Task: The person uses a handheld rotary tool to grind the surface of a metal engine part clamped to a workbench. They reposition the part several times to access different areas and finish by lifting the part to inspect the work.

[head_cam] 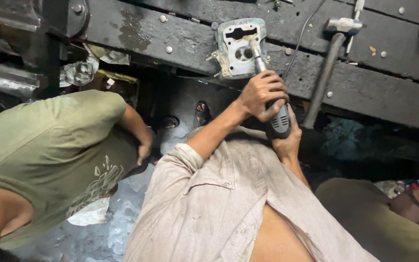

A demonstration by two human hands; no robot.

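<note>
We see both hands, left hand [262,94] and right hand [287,140], gripping a grinder [272,104] whose tip enters the engine head [238,48] on the far table [379,92].

Head camera, steep downward look, close over workbench [364,92].

Left arm reaches forward from a rolled-up pale sleeve, forearm bare, elbow bent, wrist cocked slightly back. Left hand [262,93] sits uppermost, fingers curled tight in a full wrap, knuckles facing up and to the right, thumb tucked round the near side. Right hand [288,140] lies just below and behind it, touching, palm up; its grip looks closed, though the fingers are mostly hidden. Right forearm runs down and right, largely covered by the shirt
</note>
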